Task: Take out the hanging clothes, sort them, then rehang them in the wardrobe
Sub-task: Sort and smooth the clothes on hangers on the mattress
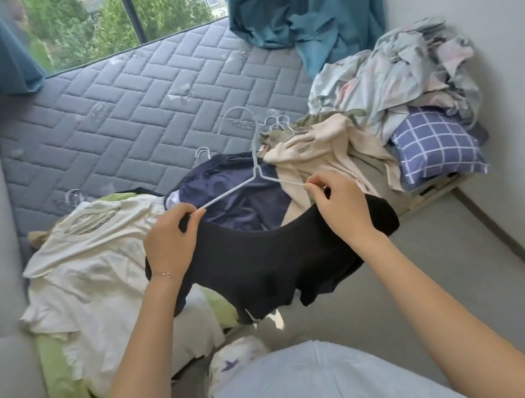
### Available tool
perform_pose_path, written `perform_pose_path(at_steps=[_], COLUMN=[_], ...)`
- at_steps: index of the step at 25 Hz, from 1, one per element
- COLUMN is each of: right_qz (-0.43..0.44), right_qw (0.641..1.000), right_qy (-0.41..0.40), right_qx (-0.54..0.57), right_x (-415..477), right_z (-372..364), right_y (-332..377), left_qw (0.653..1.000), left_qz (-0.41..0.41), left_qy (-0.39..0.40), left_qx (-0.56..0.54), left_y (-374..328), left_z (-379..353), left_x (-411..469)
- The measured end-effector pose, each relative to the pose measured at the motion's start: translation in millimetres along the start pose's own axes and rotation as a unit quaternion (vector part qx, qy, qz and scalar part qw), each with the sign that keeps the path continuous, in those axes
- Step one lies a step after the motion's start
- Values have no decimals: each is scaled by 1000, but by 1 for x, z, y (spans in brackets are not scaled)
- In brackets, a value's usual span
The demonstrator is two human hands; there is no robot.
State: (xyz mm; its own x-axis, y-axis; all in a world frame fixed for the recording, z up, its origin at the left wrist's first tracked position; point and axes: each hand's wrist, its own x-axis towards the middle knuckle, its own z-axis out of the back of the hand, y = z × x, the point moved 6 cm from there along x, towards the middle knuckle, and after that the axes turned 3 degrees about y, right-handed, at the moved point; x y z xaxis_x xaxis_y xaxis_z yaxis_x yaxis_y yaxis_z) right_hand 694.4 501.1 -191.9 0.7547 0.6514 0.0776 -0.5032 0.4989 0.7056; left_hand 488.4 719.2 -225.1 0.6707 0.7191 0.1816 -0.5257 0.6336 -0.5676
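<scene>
Together left hand (170,238) and right hand (342,206) pinch hanger (256,165) and black top (264,261).

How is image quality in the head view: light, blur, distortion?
Head view: soft daylight from the window, no hard shadows or glare; the black top is near-featureless dark, folds mostly lost; the thin white hanger reads clearly, and the left hand and right hand pinching it are sharp; wide-angle distortion curves the far edge of the mattress.
</scene>
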Motion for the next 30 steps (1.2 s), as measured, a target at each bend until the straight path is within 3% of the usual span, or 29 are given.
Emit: perform_pose_path(at_steps=[10,20,30], right_qz=[-15,3,21], right_qw=[1000,994,993], right_qy=[-5,95,100], right_qx=[-21,-55,-65], right_x=[67,217,341], right_z=[93,108,124], right_y=[-121,-205,-254], left_qw=[998,995,984], left_qz=[-23,77,167], left_qy=[44,49,38], left_qx=[-40,-51,-47], left_y=[-110,-146,-173], left_z=[-119,-221,-288], left_x=[59,149,233])
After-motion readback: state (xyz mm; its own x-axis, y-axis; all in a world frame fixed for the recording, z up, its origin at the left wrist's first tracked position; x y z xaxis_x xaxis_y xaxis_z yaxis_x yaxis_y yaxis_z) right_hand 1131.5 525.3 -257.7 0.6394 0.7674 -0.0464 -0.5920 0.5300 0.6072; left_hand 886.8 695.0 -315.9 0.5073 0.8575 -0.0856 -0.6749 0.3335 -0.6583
